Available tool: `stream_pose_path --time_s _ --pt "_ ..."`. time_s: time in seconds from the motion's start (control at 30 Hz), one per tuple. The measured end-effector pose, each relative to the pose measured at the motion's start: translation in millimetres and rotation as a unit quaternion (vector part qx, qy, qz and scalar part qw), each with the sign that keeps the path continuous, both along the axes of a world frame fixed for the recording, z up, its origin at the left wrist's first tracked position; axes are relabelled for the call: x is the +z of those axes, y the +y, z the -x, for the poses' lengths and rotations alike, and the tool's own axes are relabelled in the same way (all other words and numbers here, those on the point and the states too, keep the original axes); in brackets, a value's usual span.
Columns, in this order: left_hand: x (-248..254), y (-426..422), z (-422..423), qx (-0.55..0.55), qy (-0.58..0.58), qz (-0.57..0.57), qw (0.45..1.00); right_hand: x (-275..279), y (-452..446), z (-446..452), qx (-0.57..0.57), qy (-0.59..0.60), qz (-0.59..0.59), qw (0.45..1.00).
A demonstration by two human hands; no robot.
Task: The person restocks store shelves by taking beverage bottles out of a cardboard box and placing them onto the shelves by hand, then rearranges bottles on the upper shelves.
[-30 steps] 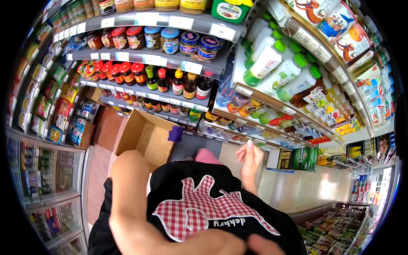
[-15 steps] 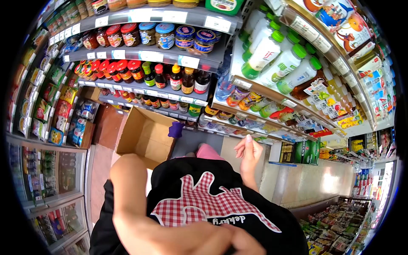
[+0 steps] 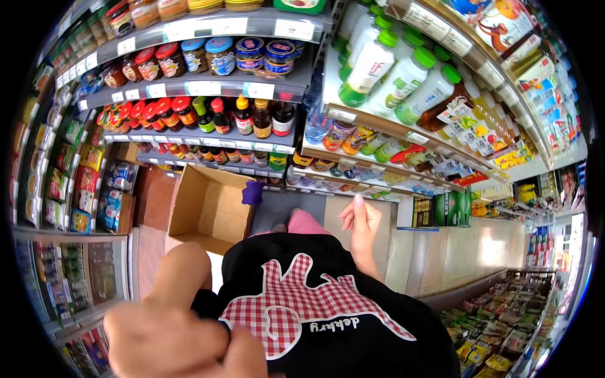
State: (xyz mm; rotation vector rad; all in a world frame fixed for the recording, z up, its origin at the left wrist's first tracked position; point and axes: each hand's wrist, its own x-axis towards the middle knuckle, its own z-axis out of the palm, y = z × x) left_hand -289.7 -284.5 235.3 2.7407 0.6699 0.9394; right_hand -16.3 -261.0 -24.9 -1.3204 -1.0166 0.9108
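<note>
My left hand [image 3: 173, 340] is raised close to the camera at the lower left, in front of my black shirt [image 3: 378, 315] with its checked print. Motion blurs its fingers, and I cannot make out anything held. My right hand [image 3: 362, 230] hovers at my right side above the floor, thumb up and fingers loosely bent, with nothing in it. Beyond my left arm, an open cardboard box [image 3: 211, 205] stands on the floor. A purple item [image 3: 253, 193] sits at its right edge, and neither hand touches it.
Shelves ahead hold jars [image 3: 220, 57] and sauce bottles [image 3: 244, 118]. Drink bottles [image 3: 372, 69] fill the shelving at front right. Glass-door coolers [image 3: 69, 271] line the left. A green carton [image 3: 455, 209] stands on the right, and a bin of packets [image 3: 498, 324] is at lower right.
My left hand has swung left across my shirt, from the bottom middle to the lower left. My right hand has shifted slightly left. The camera view has turned a little.
</note>
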Motion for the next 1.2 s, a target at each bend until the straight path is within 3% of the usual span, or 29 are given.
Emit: stream_pose_path --time_s 0.07,0.2,0.27,0.3,0.4,0.6,0.67,0.73,0.8,0.87,0.97,1.1,1.2 --pt "-33 24 -18 -0.003 -0.03 -0.087 0.996 2 -1 1 0.003 0.004 -0.002 1.0" --pt "-85 47 -46 -0.068 0.009 0.052 0.996 0 -5 1 -0.003 -0.014 0.028 1.0" --pt "-115 52 -60 -0.041 0.023 0.147 0.988 4 -7 3 0.001 -0.004 0.013 1.0" --pt "-128 56 -66 -0.009 0.043 0.14 0.989 0 -7 3 -0.002 -0.004 0.008 1.0" --pt "-185 71 -79 0.027 -0.009 0.214 0.977 -2 -11 1 -0.005 0.004 0.005 1.0" --pt "-333 131 -105 0.134 -0.012 0.337 0.932 -16 -19 5 -0.02 -0.004 -0.023 1.0" --pt "-380 156 -116 0.179 -0.018 0.36 0.915 -15 -24 5 -0.031 -0.016 -0.024 0.999" --pt "-426 182 -128 0.22 -0.039 0.306 0.925 -13 -30 4 -0.044 -0.023 -0.024 0.998" --pt "-454 213 -138 0.223 -0.073 0.347 0.908 -16 -38 2 -0.057 -0.011 -0.01 0.998" --pt "-469 238 -150 0.231 -0.119 0.294 0.92 -19 -46 1 -0.073 -0.005 -0.001 0.997" --pt "-487 277 -165 0.226 -0.16 0.306 0.911 -19 -57 0 -0.079 -0.007 0.025 0.997" --pt "-485 302 -181 0.193 -0.176 0.382 0.887 -19 -69 -2 -0.096 0.01 0.06 0.994" --pt "-509 314 -186 0.235 -0.172 0.359 0.887 -19 -74 -3 -0.114 0.014 0.07 0.991"
